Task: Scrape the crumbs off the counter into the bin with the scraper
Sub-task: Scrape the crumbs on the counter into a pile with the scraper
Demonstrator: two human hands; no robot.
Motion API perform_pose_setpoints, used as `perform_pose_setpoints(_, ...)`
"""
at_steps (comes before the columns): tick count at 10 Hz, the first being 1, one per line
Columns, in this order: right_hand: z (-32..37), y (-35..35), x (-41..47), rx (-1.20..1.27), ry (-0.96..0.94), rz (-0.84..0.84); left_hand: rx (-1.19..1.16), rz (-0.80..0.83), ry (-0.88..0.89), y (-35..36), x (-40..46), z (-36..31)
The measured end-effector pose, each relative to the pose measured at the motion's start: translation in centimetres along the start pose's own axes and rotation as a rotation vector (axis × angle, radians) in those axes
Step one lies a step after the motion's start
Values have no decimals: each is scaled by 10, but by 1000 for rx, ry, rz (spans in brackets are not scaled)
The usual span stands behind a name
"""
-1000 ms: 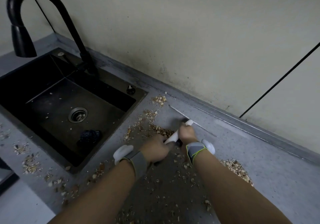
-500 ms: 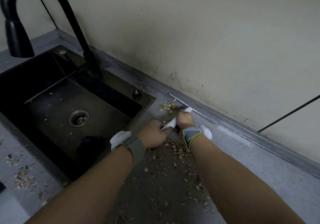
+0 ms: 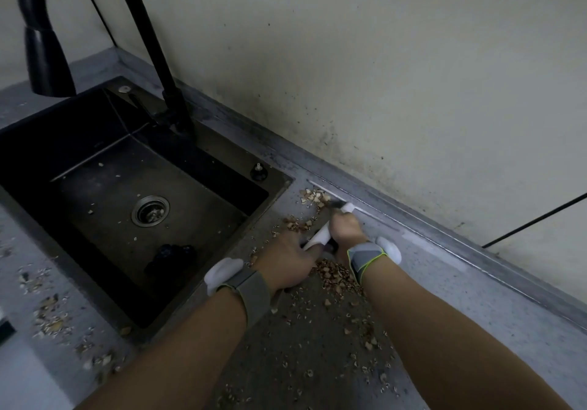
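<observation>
Brown crumbs litter the counter unbinned while left hand and right hand grip the scraper.

Black sink, seemingly white scraper

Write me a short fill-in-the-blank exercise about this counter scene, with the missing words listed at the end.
1. Both hands grip the white ____ of the scraper.
2. The tap over the sink is coloured ____.
3. The crumb pile lies between the two ____.
4. The sink sits on the person's ____ side.

Missing words: handle; black; wrists; left
</observation>
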State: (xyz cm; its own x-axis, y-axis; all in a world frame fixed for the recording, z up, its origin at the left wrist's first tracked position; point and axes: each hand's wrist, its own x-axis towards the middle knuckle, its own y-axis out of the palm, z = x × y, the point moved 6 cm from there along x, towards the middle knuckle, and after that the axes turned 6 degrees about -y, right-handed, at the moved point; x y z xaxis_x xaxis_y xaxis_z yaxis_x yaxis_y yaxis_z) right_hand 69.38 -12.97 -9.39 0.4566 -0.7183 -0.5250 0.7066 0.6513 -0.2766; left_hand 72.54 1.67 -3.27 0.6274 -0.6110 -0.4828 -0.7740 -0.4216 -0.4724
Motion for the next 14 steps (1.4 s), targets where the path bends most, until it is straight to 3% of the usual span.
perform_pose_setpoints(4,28,-1,21,-132,-35,-33,61,-19,6,-2,25,-15)
perform_pose_setpoints(6,4,7,10,-261,-51,-27,116,-56,34,6,8,8)
perform_pose_setpoints(8,20,20,7,-194,-78,30,107,-86,37,-12,7,0)
perform_pose_setpoints(10,23,26,0,-441,-105,32,104,-110,-24,2,3,13)
perform_pose_setpoints(14,-10,8,-70,-704,-106,216,138,90,-16,39,-66,18)
